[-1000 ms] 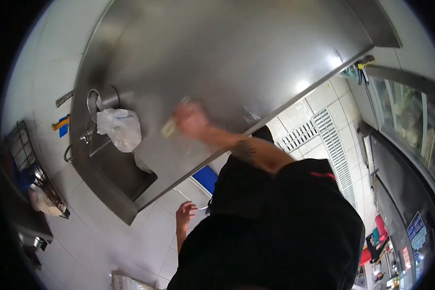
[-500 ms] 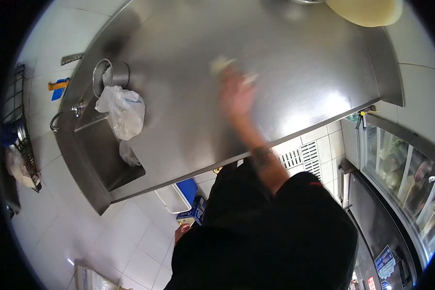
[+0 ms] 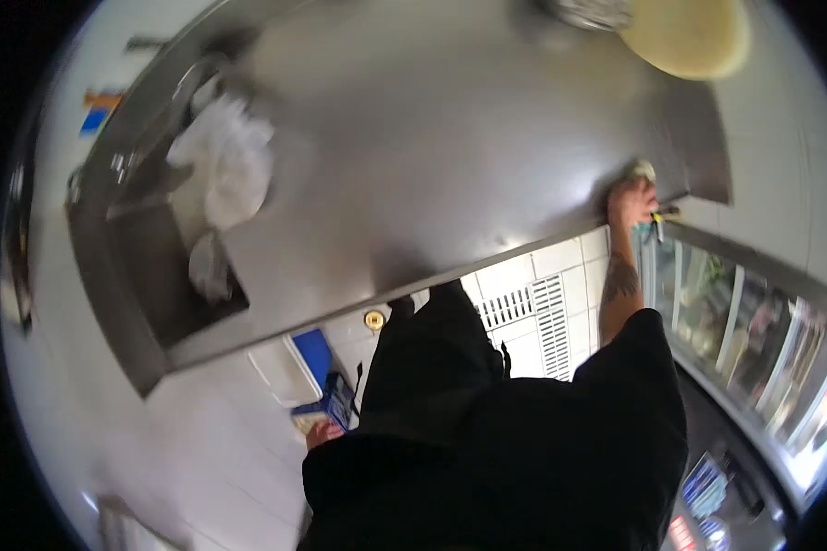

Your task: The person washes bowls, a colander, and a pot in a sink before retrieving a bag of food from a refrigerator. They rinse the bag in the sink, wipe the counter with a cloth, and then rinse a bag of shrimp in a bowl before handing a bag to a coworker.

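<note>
My right hand (image 3: pixel 632 202) is at the right end of the steel counter (image 3: pixel 386 156), near its front edge. Its fingers are closed on a pale cloth (image 3: pixel 642 170) that touches the metal. Low beside my body, my left hand (image 3: pixel 323 432) hangs next to a blue box (image 3: pixel 338 400); its fingers are partly hidden and blurred. A white plastic bag (image 3: pixel 234 170) lies by the sink (image 3: pixel 179 275), in front of a metal container.
At the back right are a pale round object (image 3: pixel 689 37) and a metal bowl (image 3: pixel 595 11). A glass-fronted fridge (image 3: pixel 753 340) stands at the right. A white and blue bin (image 3: pixel 289 367) is under the counter's front edge.
My right hand has moved from the counter's middle to its right end with the cloth. The view has shifted, and my left hand stays low by my side.
</note>
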{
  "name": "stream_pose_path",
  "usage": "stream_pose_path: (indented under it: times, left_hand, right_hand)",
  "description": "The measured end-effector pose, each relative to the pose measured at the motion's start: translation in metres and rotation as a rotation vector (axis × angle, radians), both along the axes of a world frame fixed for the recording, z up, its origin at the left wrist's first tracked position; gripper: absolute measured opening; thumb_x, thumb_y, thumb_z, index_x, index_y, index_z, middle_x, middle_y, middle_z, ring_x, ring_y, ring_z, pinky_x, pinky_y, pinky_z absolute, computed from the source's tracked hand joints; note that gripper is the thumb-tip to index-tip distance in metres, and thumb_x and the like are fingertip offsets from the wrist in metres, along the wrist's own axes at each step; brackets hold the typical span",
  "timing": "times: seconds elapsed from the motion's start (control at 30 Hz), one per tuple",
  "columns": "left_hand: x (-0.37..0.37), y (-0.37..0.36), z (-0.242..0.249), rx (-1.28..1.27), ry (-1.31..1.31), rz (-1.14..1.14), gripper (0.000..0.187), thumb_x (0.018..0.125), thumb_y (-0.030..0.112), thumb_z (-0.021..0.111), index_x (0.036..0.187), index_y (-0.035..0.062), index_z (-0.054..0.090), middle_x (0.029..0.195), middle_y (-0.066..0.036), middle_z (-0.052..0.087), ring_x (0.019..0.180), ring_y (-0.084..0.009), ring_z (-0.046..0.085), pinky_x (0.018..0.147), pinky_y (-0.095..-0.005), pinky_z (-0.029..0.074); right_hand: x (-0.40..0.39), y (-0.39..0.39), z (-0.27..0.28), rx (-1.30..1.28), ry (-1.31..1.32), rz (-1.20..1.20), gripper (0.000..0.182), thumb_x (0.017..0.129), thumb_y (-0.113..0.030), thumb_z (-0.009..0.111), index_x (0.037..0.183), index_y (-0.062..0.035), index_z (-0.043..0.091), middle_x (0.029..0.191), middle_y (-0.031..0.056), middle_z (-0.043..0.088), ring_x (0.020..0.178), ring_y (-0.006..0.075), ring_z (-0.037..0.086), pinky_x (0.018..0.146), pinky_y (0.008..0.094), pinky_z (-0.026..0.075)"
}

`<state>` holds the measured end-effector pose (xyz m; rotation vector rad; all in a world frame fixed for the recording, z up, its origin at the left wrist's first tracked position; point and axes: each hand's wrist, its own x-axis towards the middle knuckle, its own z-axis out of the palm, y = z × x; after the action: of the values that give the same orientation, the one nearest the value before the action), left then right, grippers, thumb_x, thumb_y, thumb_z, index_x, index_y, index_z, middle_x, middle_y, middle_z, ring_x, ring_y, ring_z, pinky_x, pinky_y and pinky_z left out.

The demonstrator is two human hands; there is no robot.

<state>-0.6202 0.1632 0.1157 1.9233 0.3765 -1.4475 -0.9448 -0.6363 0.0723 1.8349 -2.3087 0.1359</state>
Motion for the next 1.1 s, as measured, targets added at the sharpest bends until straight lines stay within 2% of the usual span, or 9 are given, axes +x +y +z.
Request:
stream_pose_path:
  times: [0.23,0.33,0.37,0.5,0.7,0.83,0.87,0.97,1.1]
  left_hand:
    - [-0.063,0.066,-0.005,-0.010,-0.048,0.234,0.037,0.091,0.036,0.051,0.112,0.0059,0.055,0.099,-0.014,0.064,0.091,-0.0287,0.063,0.074,-0.0390,0.051]
    - [-0.074,0.105,-0.041,-0.015,-0.045,0.162,0.036,0.091,0.036,0.051,0.112,0.0061,0.055,0.099,-0.014,0.064,0.090,-0.0284,0.063,0.073,-0.0389,0.050]
    - [-0.071,0.106,-0.043,-0.012,-0.044,0.136,0.036,0.091,0.036,0.051,0.112,0.0062,0.055,0.099,-0.013,0.064,0.090,-0.0282,0.063,0.073,-0.0389,0.050]
    - [-0.054,0.100,-0.052,-0.035,-0.059,0.083,0.035,0.091,0.035,0.051,0.111,0.0065,0.055,0.098,-0.013,0.064,0.089,-0.0276,0.063,0.072,-0.0387,0.050]
    - [0.000,0.056,-0.067,-0.078,-0.016,-0.034,0.034,0.091,0.034,0.050,0.110,0.0070,0.055,0.097,-0.012,0.064,0.088,-0.0266,0.063,0.071,-0.0384,0.050]
    - [0.021,0.004,-0.073,-0.088,-0.017,-0.103,0.033,0.090,0.033,0.050,0.110,0.0073,0.055,0.096,-0.012,0.064,0.087,-0.0260,0.063,0.070,-0.0382,0.050]
    - [0.023,-0.012,-0.070,-0.087,-0.025,-0.116,0.032,0.090,0.033,0.050,0.110,0.0074,0.055,0.096,-0.012,0.064,0.086,-0.0258,0.063,0.069,-0.0382,0.050]
    - [0.025,-0.063,-0.068,-0.068,-0.039,-0.157,0.032,0.090,0.032,0.050,0.109,0.0076,0.056,0.096,-0.011,0.064,0.086,-0.0254,0.063,0.069,-0.0380,0.050]
    - [0.014,-0.159,-0.058,-0.005,-0.059,-0.233,0.031,0.090,0.031,0.050,0.109,0.0080,0.056,0.095,-0.011,0.064,0.085,-0.0247,0.063,0.068,-0.0378,0.050]
  right_hand:
    - [0.215,0.276,-0.012,0.124,0.349,0.446,0.050,0.082,-0.034,0.052,0.121,-0.0038,0.045,0.121,0.0196,0.047,0.114,0.0403,0.044,0.082,0.0587,0.041]
    - [0.315,0.380,0.004,0.493,-0.166,0.764,0.053,0.088,-0.029,0.041,0.135,-0.0053,0.036,0.140,0.0196,0.034,0.131,0.0397,0.027,0.097,0.0607,0.027]
    - [0.343,0.423,-0.027,0.162,0.416,0.890,0.050,0.090,-0.029,0.037,0.135,-0.0065,0.035,0.138,0.0163,0.035,0.130,0.0357,0.029,0.096,0.0608,0.027]
    - [0.452,0.514,0.020,0.484,-0.564,1.279,0.031,0.083,-0.016,0.049,0.114,-0.0167,0.054,0.120,0.0116,0.045,0.117,0.0294,0.040,0.087,0.0561,0.032]
    - [0.407,0.422,0.084,0.505,-0.999,1.084,0.026,0.075,-0.010,0.056,0.099,-0.0159,0.062,0.105,0.0116,0.051,0.107,0.0306,0.045,0.080,0.0477,0.039]
    - [0.276,0.246,0.011,0.074,-1.099,0.412,0.029,0.075,-0.003,0.050,0.102,-0.0067,0.062,0.109,0.0168,0.055,0.101,0.0291,0.052,0.082,0.0429,0.044]
    - [0.232,0.181,-0.018,0.139,-1.142,0.319,0.027,0.084,-0.019,0.055,0.110,-0.0119,0.057,0.107,0.0140,0.055,0.105,0.0327,0.049,0.079,0.0475,0.046]
    - [0.173,0.103,0.082,0.028,-0.901,0.203,0.039,0.081,-0.016,0.056,0.119,-0.0085,0.051,0.122,0.0162,0.047,0.112,0.0335,0.046,0.081,0.0478,0.045]
    - [0.184,0.005,0.061,0.067,-0.426,0.519,0.052,0.082,-0.025,0.055,0.130,-0.0063,0.044,0.140,0.0141,0.031,0.123,0.0328,0.036,0.091,0.0505,0.036]
